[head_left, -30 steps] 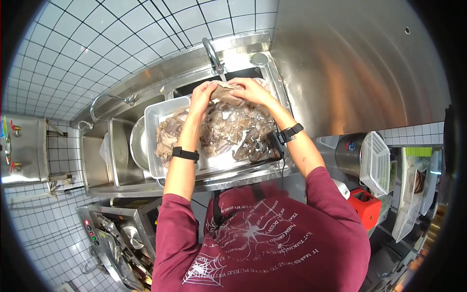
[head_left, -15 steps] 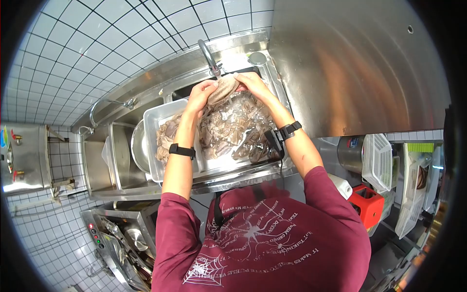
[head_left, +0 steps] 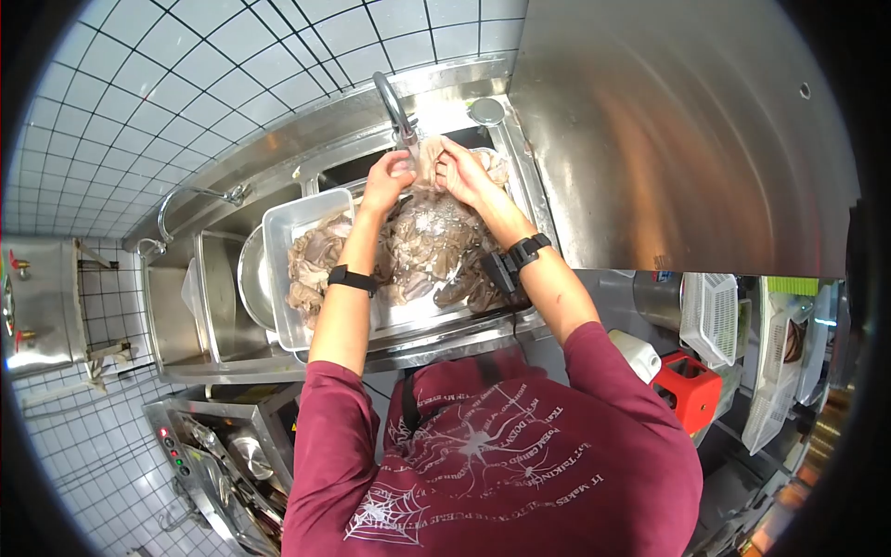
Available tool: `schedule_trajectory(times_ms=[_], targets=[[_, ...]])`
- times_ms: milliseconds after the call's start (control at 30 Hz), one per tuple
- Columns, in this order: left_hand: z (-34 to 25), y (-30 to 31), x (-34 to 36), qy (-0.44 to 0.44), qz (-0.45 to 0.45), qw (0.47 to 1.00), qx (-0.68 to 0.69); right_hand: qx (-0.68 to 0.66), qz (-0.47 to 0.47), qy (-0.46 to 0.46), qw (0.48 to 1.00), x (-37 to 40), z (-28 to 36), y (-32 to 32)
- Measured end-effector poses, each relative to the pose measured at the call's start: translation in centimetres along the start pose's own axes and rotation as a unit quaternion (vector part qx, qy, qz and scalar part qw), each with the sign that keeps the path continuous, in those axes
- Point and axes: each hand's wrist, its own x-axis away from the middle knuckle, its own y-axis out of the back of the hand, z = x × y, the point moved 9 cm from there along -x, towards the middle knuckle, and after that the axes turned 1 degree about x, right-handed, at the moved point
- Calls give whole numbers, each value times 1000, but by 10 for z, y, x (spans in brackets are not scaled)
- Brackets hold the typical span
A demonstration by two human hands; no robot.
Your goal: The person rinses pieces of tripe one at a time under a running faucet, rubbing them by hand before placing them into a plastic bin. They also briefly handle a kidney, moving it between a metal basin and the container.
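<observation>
Two hands meet under the faucet [head_left: 391, 95] at the back edge of the sink [head_left: 444, 327], sharing one pale piece of offal [head_left: 428, 156]. The left hand [head_left: 388, 176] has its fingers curled tight round one side; the right hand [head_left: 461, 172] pinches the other side. Just below them, a metal tray [head_left: 277, 226] heaped with more grey-brown pieces [head_left: 429, 249] fills the sink.

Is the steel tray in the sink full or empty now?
Full. Pale meat pieces are heaped across the steel tray; the left hand and right hand hold one more piece under the faucet.
</observation>
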Motion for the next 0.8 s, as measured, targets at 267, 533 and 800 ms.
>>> schedule_trajectory(times_ms=[267, 533, 800], targets=[[-35, -16, 37, -173, -139, 942, -250, -60, -19, 15, 998, -31, -12, 15], [0, -2, 33, -85, -99, 974, -185, -53, -123, 26, 991, -24, -4, 25], [-3, 19, 42, -72, -88, 988, -101, -34, -121, 66, 990, -26, 3, 30]])
